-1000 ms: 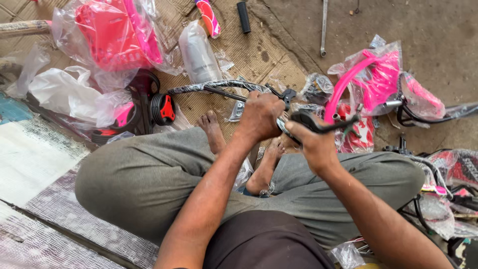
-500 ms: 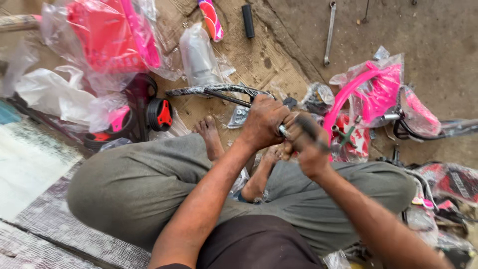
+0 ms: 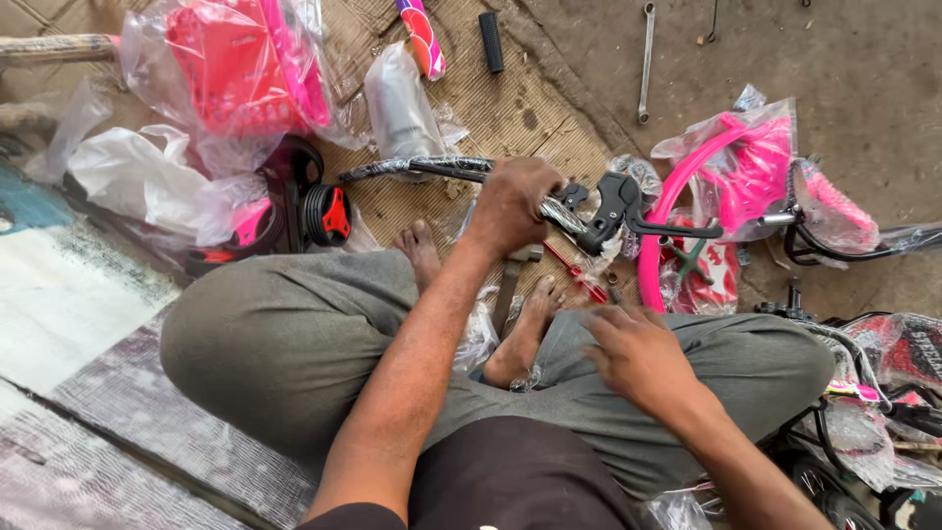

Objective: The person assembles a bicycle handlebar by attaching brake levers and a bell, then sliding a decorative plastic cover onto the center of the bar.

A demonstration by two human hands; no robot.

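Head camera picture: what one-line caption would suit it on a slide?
Seated cross-legged, a person's left hand grips a handlebar fitted with a black brake lever; the right hand rests on the knee.

Black brake lever (image 3: 618, 206); pink mudguard (image 3: 731, 172); red basket (image 3: 235, 64); grey trousers (image 3: 285, 344); silver spanner (image 3: 645, 64).

The left hand (image 3: 512, 204) is stretched forward with the arm almost straight, the fingers closed tight in a fist-like grip. The right hand (image 3: 640, 355) stays lower, near the right knee, with fingers loosely spread and holding nothing.
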